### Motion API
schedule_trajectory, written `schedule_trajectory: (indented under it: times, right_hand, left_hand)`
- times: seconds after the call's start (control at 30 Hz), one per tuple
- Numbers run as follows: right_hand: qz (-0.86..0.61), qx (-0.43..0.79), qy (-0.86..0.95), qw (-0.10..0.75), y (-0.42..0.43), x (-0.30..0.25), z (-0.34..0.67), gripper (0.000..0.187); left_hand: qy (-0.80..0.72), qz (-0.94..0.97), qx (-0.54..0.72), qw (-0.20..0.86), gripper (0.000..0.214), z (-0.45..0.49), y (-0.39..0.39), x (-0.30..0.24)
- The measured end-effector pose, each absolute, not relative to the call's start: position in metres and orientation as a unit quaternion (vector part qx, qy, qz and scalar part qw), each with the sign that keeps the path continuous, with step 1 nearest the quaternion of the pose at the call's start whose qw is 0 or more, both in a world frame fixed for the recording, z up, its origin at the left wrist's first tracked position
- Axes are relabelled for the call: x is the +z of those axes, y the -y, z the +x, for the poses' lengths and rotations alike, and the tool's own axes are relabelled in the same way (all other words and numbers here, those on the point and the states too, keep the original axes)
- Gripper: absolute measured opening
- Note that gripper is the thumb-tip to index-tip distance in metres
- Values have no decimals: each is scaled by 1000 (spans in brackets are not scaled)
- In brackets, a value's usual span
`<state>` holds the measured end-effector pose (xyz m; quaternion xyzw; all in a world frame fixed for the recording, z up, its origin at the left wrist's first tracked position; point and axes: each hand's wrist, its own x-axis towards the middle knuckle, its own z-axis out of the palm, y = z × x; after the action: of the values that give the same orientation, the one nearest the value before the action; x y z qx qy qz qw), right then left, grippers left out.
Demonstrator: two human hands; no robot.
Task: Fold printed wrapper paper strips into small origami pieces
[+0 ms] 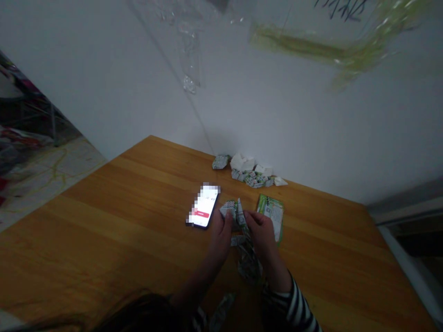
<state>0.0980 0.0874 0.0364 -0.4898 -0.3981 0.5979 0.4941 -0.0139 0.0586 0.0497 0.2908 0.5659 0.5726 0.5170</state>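
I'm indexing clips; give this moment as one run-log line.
left hand: holding folded printed paper; right hand: pinching same paper; lit phone: on table, left of hands; crumpled papers: by wall

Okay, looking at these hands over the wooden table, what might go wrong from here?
The printed paper might tear, since the left hand and right hand both grip it. The left hand could nudge the lit phone close beside it. The right hand might shift the green-and-white sheet, which it partly covers in this view.
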Motion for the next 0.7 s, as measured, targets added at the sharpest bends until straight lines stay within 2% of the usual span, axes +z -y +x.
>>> schedule_trajectory:
  times: [0.17,0.3,0.53,0.7]
  right_hand:
    - [-462,610,454,457,-88,37,101,21]
    - [-466,580,454,491,-87,28,92,18]
    - [-491,552,397,545,-81,20,78,21]
    - [-509,519,440,528,-88,22,91,16]
  left_hand:
    - [-564,293,573,517,33,-11,-59,44]
    - [-562,258,579,532,42,-2,-63,35]
    - [-554,215,606,529,47,11,-63,38]
    - [-547,220,603,537,45,14,-62,41]
